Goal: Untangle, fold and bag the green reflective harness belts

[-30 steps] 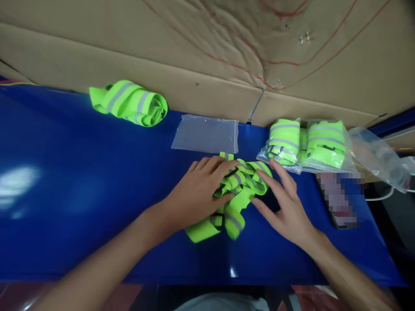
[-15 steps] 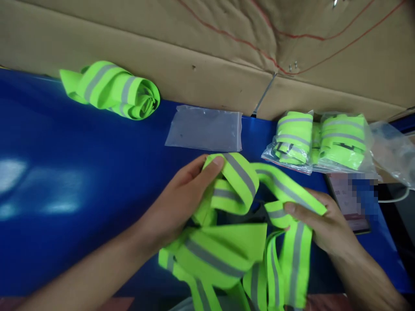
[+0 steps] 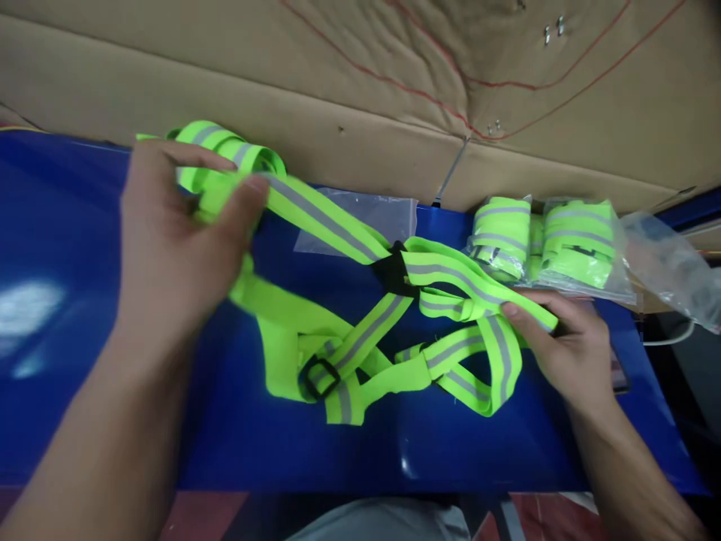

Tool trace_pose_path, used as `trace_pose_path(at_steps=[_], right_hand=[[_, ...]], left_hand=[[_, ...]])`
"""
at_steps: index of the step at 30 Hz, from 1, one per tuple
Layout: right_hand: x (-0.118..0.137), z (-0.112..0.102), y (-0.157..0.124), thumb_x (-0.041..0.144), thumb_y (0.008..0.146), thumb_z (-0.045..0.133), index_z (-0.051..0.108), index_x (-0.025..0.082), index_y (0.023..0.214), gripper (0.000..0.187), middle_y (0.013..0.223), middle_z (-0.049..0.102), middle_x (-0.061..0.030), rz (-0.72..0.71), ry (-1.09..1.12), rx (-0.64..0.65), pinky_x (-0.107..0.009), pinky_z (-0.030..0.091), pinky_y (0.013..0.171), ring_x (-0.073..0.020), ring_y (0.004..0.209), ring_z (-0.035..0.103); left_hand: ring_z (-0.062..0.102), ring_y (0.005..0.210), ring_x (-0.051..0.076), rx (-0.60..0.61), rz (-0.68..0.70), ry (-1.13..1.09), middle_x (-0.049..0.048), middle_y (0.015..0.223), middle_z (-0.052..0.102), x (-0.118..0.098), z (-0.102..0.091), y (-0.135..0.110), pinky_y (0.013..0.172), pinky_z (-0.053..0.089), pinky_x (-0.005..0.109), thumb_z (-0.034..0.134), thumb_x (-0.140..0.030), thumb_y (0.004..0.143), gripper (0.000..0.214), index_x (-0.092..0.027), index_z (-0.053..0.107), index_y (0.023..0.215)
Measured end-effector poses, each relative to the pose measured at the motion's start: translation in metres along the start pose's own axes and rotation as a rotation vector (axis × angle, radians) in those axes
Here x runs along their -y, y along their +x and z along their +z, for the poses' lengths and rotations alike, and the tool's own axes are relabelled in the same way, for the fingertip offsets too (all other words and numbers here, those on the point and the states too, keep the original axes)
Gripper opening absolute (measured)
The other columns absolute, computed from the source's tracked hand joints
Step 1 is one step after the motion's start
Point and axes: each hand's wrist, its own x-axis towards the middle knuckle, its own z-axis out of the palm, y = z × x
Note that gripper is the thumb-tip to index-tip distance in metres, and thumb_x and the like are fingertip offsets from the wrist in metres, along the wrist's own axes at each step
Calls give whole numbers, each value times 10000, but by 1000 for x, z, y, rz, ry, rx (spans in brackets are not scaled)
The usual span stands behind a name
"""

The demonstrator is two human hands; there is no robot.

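A neon-green reflective strap harness [image 3: 327,214] with grey stripes is stretched between my two hands above the blue table. My left hand [image 3: 185,225], slightly blurred, pinches one strap at the upper left. My right hand [image 3: 563,338] grips folded straps at the right, thumb on top. A black joining piece [image 3: 397,270] sits mid-harness where straps meet. Lower down, a black buckle [image 3: 321,377] shows on a hanging strap. Behind my left hand lies a rolled bundle of the same green strap [image 3: 208,135], partly covered.
A clear zip bag [image 3: 360,214] lies flat behind the harness, partly covered by a strap. Two clear bags of folded green straps [image 3: 501,237] [image 3: 580,240] stand at the back right, beside crumpled clear plastic [image 3: 670,255]. A phone [image 3: 619,376] is mostly hidden behind my right hand. Cardboard [image 3: 225,68] borders the blue table [image 3: 478,458].
My left hand has moved up and left, drawing the bunched harness out wide. The black joining piece and buckle now show. My right hand still holds its straps, slightly higher.
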Motion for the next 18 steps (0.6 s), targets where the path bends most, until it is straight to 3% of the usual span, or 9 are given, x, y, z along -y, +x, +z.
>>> trace_pose_path(at_steps=[2, 4, 6, 8, 11, 13, 16, 18], right_hand=[[10, 3, -7, 268, 938, 757, 765, 296, 1060, 126, 1136, 769, -44, -265, -121, -41, -484, 585, 935, -296, 1064, 729], [21, 7, -14, 155, 924, 749, 753, 263, 1109, 214, 1223, 733, -72, -492, -198, -60, -486, 555, 969, -289, 1129, 704], [30, 11, -22, 75, 896, 760, 746, 209, 1106, 249, 1189, 728, -85, -679, -208, -7, -447, 544, 936, -255, 1082, 707], [36, 17, -32, 63, 917, 741, 737, 180, 1149, 260, 1096, 746, -64, -817, -201, 198, -396, 533, 883, -200, 958, 710], [40, 24, -44, 99, 1014, 621, 711, 193, 1252, 271, 980, 763, -12, -885, -246, 558, -360, 504, 809, -145, 791, 685], [40, 27, -48, 157, 1058, 570, 717, 207, 1221, 225, 951, 767, 4, -861, -254, 659, -361, 491, 788, -140, 774, 690], [38, 24, -46, 366, 1081, 571, 737, 193, 1100, 240, 910, 772, -3, -817, -195, 650, -355, 516, 768, -144, 758, 696], [36, 18, -42, 419, 1078, 562, 738, 173, 1069, 302, 892, 773, -21, -829, -123, 540, -330, 548, 747, -144, 745, 697]], left_hand=[[678, 1166, 463, 80, 12, 350, 75, 869, 703, 6, -3, -2, 885, 484, 619, 580, -720, 898, 577, -258, 691, 1225], [640, 1226, 480, 125, 53, 570, 95, 914, 709, 10, -3, -7, 951, 463, 654, 532, -695, 936, 570, -240, 718, 1224], [614, 1274, 414, 124, 252, 607, 106, 1160, 687, 11, 1, -14, 1034, 461, 620, 492, -579, 1001, 510, -237, 660, 1340], [570, 1329, 332, 214, 566, 479, 114, 1357, 594, 10, 11, -25, 1118, 455, 540, 491, -427, 1031, 455, -204, 574, 1419], [490, 1412, 300, 465, 898, 345, 138, 1494, 505, 7, 33, -45, 1144, 442, 479, 571, -263, 1002, 523, -197, 449, 1506], [504, 1379, 321, 487, 1000, 426, 144, 1528, 478, 5, 46, -56, 1062, 458, 473, 598, -215, 993, 583, -263, 407, 1542], [568, 1217, 308, 389, 1084, 490, 134, 1395, 558, 4, 54, -62, 912, 444, 422, 615, -211, 998, 366, -263, 555, 1355], [581, 1117, 274, 280, 1132, 436, 117, 1254, 614, 3, 51, -61, 863, 425, 398, 604, -175, 992, 183, -221, 597, 1169]])
